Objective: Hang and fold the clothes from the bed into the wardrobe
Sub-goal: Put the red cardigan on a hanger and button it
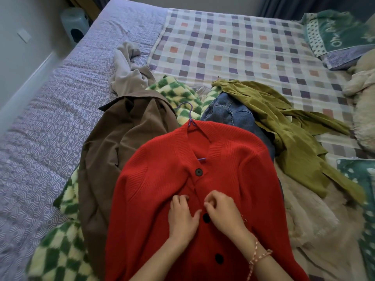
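Nearest, the left hand (183, 218) and right hand (223, 211) were curled, pinching the placket of the red ribbed-knit cardigan (162, 179) (black buttons, top one fastened), which I watched on its purple hanger (190, 118).

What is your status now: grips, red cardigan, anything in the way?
Status: left grip and right grip pinch red cardigan at its buttons. Cardigan on purple hanger, flat on clothes pile. Nothing in the way.

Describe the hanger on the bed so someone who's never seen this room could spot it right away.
On the bed, a red cardigan lies atop the clothes pile. The hanger sits inside its neckline, its hook poking out past the collar towards a green-checked fleece. It is thin and purple, the only hanger visible.
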